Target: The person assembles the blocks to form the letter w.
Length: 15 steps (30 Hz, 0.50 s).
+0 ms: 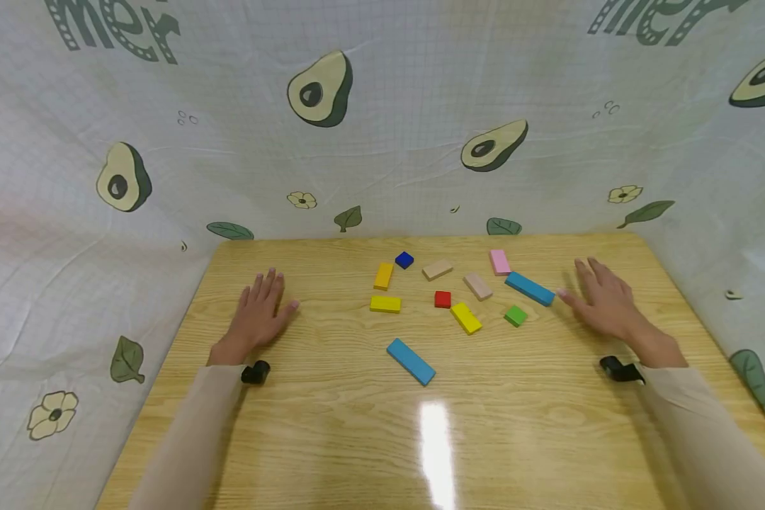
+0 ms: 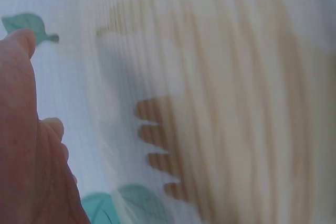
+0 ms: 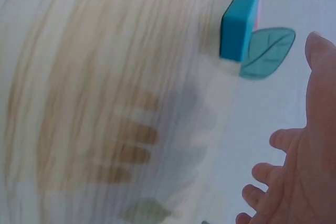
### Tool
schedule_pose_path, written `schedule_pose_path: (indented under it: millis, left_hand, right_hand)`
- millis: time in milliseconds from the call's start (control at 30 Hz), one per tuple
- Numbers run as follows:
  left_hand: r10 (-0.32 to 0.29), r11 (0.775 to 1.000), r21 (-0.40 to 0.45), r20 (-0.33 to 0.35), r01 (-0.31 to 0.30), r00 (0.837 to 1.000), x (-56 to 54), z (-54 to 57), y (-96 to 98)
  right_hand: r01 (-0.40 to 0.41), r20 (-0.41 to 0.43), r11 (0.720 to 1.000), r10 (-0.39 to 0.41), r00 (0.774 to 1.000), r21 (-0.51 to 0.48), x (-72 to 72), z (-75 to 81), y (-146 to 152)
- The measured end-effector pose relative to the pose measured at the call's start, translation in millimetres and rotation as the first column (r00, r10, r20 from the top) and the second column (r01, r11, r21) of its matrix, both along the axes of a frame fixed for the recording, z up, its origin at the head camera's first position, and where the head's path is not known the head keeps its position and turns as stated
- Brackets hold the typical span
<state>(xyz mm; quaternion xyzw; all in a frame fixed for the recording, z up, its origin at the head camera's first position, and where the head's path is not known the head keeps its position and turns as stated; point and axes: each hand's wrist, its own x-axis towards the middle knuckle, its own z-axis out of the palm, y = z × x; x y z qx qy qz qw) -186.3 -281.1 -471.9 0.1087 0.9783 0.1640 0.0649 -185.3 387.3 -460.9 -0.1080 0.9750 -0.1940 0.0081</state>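
My left hand (image 1: 256,317) is over the left part of the wooden table, fingers straight, holding nothing. On the right, my empty right hand (image 1: 604,301) has its fingers extended, the thumb near the end of a long blue block (image 1: 530,288). That block also shows in the right wrist view (image 3: 240,24). Between the hands lie a dark blue block (image 1: 404,260), an orange one (image 1: 384,276), a red one (image 1: 443,299), a green one (image 1: 515,316), a pink one (image 1: 500,262), two yellow ones (image 1: 385,304), two beige ones (image 1: 437,269) and a second long blue block (image 1: 411,361).
The wooden table (image 1: 319,425) has a bright glare streak towards its front. A pale cloth (image 1: 408,92) printed with avocados, leaves and flowers hangs behind it and along both sides. Dark wrist devices (image 1: 256,372) sit at both sleeve cuffs.
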Motion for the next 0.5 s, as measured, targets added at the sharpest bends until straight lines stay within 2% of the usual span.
schedule_pose_path:
  millis: [167, 500]
  left_hand:
    - [-0.031, 0.999, 0.007, -0.023, 0.031, 0.999, 5.2, -0.3, 17.3]
    - [-0.116, 0.993, -0.006, -0.056, 0.116, 0.992, 22.6, 6.4, 61.5]
  right_hand:
    - [-0.035, -0.03, 0.999, 0.035, 0.999, -0.002, 0.3, 1.4, -13.5]
    - [-0.109, -0.076, 0.994, 0.111, 0.991, 0.022, 5.8, 7.9, -50.5]
